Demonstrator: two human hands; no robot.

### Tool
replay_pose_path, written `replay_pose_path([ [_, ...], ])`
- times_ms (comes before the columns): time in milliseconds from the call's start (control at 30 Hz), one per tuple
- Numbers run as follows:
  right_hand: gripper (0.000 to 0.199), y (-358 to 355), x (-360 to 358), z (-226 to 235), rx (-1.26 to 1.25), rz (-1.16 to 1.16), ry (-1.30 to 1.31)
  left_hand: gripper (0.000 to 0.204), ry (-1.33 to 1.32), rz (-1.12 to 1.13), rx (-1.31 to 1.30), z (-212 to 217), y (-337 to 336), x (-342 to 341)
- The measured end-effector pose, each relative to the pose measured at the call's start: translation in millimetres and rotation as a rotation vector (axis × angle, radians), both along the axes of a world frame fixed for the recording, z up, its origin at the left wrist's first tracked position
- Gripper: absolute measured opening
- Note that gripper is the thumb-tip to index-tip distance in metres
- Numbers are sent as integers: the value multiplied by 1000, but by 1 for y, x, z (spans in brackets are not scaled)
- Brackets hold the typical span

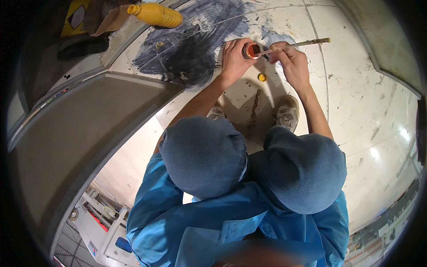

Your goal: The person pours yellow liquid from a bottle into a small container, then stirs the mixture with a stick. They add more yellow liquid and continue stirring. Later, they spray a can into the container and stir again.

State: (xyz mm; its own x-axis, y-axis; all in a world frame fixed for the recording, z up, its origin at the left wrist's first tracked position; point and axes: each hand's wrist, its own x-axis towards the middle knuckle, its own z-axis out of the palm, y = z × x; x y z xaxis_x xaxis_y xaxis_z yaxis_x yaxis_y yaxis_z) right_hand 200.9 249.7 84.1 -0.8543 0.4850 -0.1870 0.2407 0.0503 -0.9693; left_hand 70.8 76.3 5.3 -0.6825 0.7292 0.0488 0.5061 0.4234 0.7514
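A person crouches on a pale, dirt-marked floor (364, 98), seen from above, with both hands working close together beyond the bent knees (204, 155). The left hand (235, 58) has its fingers curved part-way closed around a small open jar (251, 50) whose inside looks red-orange; the jar sits at those fingertips, on the side facing the other hand. The fingers of the right hand (292, 63) are pinched together on a thin stick-like tool (316, 42). One end of the tool points from the pinch toward the jar's mouth, though whether it dips inside cannot be told; the other end sticks out past the fingers to the right. Just below the fingers, on the body's side and between the two hands, a small yellow cap (262, 77) lies on the floor. Closer still to the body are two scuffed shoes (287, 115), one below each hand. To the left of the left fingers spreads a broad blackish smear (189, 58), and farther off, beyond it, is a yellow ribbed bottle (156, 15). Well left of and below the fingers stands a large grey framed panel (84, 138).
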Motion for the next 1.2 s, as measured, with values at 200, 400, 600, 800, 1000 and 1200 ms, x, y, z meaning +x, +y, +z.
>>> replay_pose_path([
  [200,29,11,-7,-15,-92,-67,-66,67,-53,17,24,-11,13,-9],
  [400,29,16,-17,-33,-413,-160,-39,75,-57,67,-21,-22,5,-14],
  [600,41,17,-12,-38,-359,-50,-87,61,-254,210,-54,-6,-25,35],
  [800,45,21,-1,-53,-488,-51,13,42,92,-416,-109,-8,-28,78],
  [1000,49,14,8,-42,-28,-49,-367,43,-327,-291,-217,-3,-20,57],
  [1200,54,-33,6,-2,90,345,-55,65,-1197,225,320,44,-39,8],
])
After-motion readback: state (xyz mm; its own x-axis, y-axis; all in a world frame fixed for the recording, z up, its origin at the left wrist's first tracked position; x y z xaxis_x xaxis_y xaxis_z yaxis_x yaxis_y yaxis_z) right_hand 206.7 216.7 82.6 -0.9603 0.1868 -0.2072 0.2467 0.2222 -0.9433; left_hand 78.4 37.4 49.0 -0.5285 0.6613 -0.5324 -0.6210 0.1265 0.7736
